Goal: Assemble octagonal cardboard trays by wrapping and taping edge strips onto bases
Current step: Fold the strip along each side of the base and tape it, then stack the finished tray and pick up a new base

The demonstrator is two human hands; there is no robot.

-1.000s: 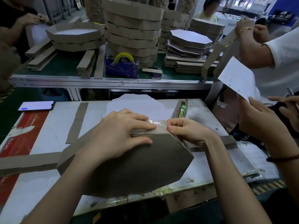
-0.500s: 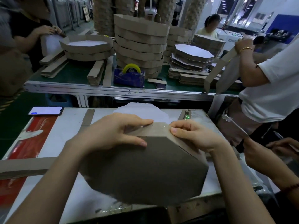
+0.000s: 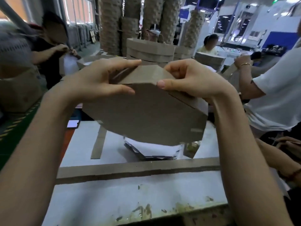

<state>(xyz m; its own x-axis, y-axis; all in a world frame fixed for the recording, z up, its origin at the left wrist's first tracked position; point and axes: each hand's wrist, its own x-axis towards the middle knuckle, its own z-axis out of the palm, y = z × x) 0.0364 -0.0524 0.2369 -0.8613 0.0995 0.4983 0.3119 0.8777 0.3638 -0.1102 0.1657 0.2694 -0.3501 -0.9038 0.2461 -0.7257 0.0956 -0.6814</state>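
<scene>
A brown octagonal cardboard tray [image 3: 146, 118] is held up in the air above the white table [image 3: 123, 193], its underside facing me. My left hand [image 3: 97, 79] grips its upper left edge, thumb on the base and fingers over the rim. My right hand [image 3: 190, 80] grips the upper right edge the same way. A long flat cardboard edge strip [image 3: 133, 168] lies across the table below. A stack of white-faced octagonal bases [image 3: 151, 150] sits under the tray, partly hidden by it.
A shorter cardboard strip [image 3: 98, 144] lies on the table at left, a phone [image 3: 73, 123] beyond it. Stacked finished trays [image 3: 149, 51] stand on the far bench. Other people work at left [image 3: 52, 51] and right [image 3: 268, 95]; another hand [image 3: 288, 147] is by the right edge.
Both hands have lifted the tray off the table and raised it toward the far bench. My view has tilted up and the table now sits lower in the frame.
</scene>
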